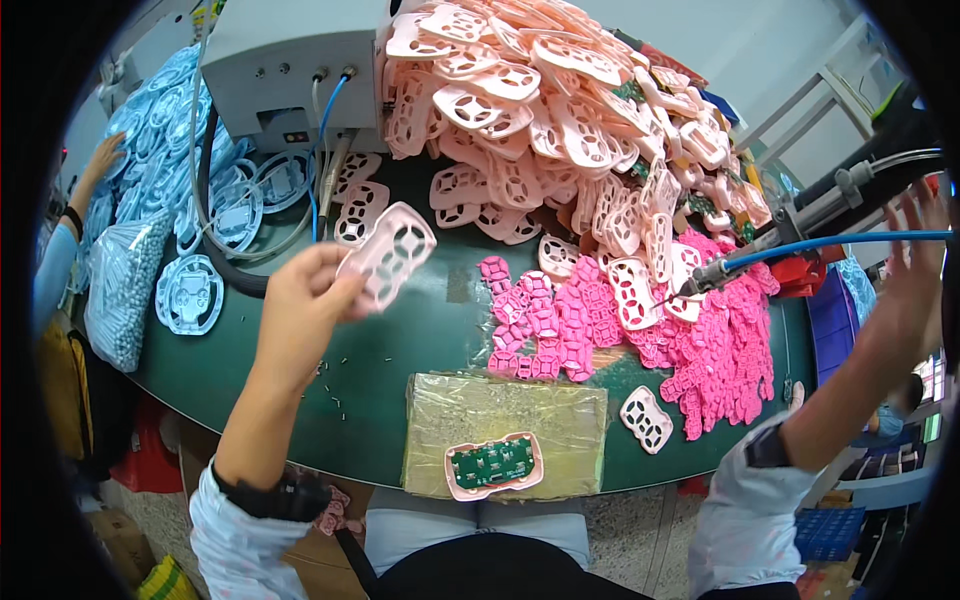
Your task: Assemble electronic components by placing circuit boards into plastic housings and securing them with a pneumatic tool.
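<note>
My left hand (308, 300) pinches a pale pink plastic shell (393, 262) with cut-out openings, lifted over the left part of the green table. A green circuit board (492, 461) sits inside another pale pink shell (537, 476) on the tape-covered yellowish pad (570, 420) in front of me. Up at the far right, my right hand (900, 275) is raised with fingers spread, holding nothing that shows. It is nearest to a blue air hose (850, 238) running to a metal-tipped tool (705, 277), which points at the pink pieces.
A tall heap of pale pink shells (520, 80) covers the back, with bright pink button pads (715, 350) before it. One shell (646, 420) lies right of the pad. A grey machine (290, 80), blue parts (190, 295) and another person's hand (106, 155) are left. Small screws (335, 390) are scattered.
</note>
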A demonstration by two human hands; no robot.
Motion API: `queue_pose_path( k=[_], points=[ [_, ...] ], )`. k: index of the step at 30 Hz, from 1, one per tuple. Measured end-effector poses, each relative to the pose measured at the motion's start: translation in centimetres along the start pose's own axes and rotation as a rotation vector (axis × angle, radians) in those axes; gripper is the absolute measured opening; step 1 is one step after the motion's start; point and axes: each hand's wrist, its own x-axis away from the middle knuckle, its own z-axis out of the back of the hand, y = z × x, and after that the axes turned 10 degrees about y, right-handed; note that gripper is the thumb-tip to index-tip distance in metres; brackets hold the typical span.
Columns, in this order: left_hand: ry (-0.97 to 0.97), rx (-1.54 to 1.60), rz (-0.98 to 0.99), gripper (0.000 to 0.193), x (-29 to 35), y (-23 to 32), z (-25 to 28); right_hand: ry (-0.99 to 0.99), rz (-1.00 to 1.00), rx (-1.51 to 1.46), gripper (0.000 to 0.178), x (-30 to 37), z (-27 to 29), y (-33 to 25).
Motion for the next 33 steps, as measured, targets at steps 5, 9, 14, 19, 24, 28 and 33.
queue_pose_path(
  k=[5,9,14,19,24,28,33],
  points=[
    [-0.162,0.275,0.347,0.029,4.5,-1.2,3.8,-0.949,-0.07,-0.31,0.035,13.6,-3.9,-5.4],
    [-0.347,0.431,0.376,0.043,6.5,-0.8,1.1,-1.108,0.144,-0.231,0.037,20.8,-6.4,-0.8],
    [-0.402,0.469,0.471,0.053,8.1,-1.1,1.4,-1.146,0.15,-0.269,0.03,22.3,-6.9,-0.1],
    [-0.439,0.543,0.535,0.058,9.0,-1.1,1.3,-0.779,-0.167,-0.324,0.016,17.5,-6.2,-1.5],
    [-0.518,0.572,0.547,0.061,9.5,-1.2,0.1,-0.889,-0.932,-0.705,0.013,14.2,-3.4,-5.1],
    [-0.516,0.581,0.565,0.064,10.0,-0.9,-0.4,-1.1,-0.866,-0.698,0.01,14.1,-3.2,-9.4],
    [-0.51,0.509,0.439,0.059,11.2,-0.7,-1.7,-1.156,-0.611,-0.571,0.013,15.5,-3.3,-9.9]
  ],
)
